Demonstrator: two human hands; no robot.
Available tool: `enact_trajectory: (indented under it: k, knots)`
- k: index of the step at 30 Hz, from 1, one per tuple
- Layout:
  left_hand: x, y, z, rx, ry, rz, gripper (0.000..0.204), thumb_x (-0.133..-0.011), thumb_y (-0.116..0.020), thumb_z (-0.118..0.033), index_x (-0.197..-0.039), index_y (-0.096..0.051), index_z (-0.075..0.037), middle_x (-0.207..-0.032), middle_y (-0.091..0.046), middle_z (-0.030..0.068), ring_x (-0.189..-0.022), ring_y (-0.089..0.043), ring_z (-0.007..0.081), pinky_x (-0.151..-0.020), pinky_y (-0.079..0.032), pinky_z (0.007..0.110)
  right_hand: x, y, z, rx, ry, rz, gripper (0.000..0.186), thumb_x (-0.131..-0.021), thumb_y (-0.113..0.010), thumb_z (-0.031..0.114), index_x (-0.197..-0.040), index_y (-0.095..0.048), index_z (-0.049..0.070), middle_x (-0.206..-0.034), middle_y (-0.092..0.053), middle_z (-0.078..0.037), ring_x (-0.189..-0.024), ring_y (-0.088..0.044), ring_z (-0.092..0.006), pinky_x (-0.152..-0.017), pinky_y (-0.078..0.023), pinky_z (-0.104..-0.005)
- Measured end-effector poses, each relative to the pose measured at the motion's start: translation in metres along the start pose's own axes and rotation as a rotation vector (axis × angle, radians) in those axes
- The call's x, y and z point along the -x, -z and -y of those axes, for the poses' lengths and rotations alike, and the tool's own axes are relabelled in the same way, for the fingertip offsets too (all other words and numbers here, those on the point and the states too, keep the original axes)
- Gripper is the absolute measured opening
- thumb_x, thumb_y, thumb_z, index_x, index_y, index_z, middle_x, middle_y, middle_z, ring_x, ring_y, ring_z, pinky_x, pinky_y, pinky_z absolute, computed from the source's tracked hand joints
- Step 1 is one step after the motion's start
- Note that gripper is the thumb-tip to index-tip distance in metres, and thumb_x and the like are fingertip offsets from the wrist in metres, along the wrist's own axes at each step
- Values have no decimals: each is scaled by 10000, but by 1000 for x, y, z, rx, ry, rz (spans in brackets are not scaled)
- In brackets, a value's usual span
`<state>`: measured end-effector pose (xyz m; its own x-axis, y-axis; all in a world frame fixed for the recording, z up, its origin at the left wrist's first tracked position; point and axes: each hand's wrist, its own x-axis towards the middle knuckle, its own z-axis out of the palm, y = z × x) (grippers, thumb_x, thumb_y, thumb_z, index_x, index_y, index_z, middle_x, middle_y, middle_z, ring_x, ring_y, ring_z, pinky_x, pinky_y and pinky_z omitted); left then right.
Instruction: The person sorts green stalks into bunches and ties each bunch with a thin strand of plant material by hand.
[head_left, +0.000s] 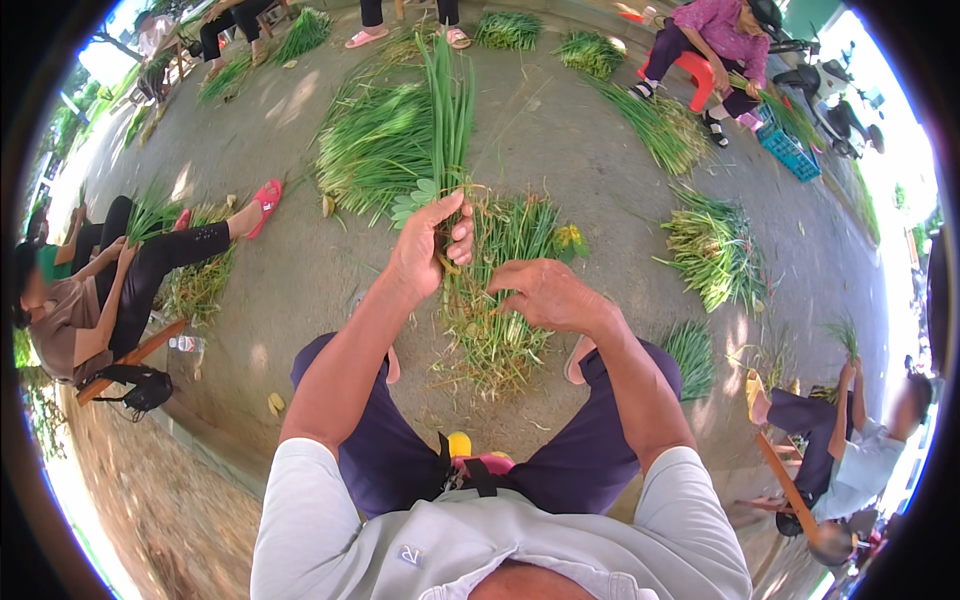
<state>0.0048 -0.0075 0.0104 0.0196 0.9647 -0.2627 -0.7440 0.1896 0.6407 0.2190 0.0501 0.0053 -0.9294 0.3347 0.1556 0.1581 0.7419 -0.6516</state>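
Observation:
My left hand is closed around an upright bundle of long green leafy stalks, its pale, dry lower ends poking out below the fist. A few rounded leaves lie just left of it. My right hand is beside the bundle, loosely curved with thumb and index finger apart, over a heap of stalks with yellowed, straggly trimmings on the concrete between my feet. A larger pile of green stalks lies beyond my left hand.
Seated people surround me: left, back right by a blue crate, lower right, others along the back. More stalk piles lie around the concrete. A plastic bottle and black bag sit at left.

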Motion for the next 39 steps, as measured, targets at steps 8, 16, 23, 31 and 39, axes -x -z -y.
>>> enact_trajectory:
  k: [8,16,23,31,39]
  knots:
    - [0,1,-4,15,-13,-39,272,-973,-602,-363,-923,-533,-104,-664,-481,-21,-518,-416,120,-538,-361,286,-7,8,14,11,-63,25,119,-839,-679,144,-919,-688,56,-772,-665,-138,-688,-652,-321,-634,-504,-399]
    - [-1,5,-6,16,-44,-64,269,-946,-635,-356,-916,-546,-104,-689,-509,-7,-530,-438,133,-548,-366,286,-13,9,17,-124,-139,-139,96,-892,-679,128,-928,-689,39,-703,-661,-79,-586,-616,-180,-567,-483,-308]
    - [2,-3,-2,-28,-22,-60,274,-957,-614,-371,-925,-557,-105,-689,-509,-13,-528,-426,127,-551,-363,293,-23,22,6,-489,-430,-519,172,-925,-678,155,-993,-679,-3,-730,-657,-33,-631,-604,-92,-560,-473,-271]
    - [5,-12,8,-136,47,-23,247,-950,-618,-369,-897,-574,-132,-692,-527,-18,-525,-439,115,-526,-362,283,-30,39,10,-733,-545,-516,381,-963,-652,334,-1129,-648,-8,-954,-674,-48,-756,-604,-101,-634,-508,-264]
    - [8,-16,14,-213,130,-55,254,-948,-627,-364,-896,-561,-123,-674,-514,-25,-510,-433,105,-510,-357,278,-30,34,-1,-940,-535,-659,242,-951,-681,264,-998,-674,27,-857,-674,-24,-650,-588,-71,-578,-487,-234]
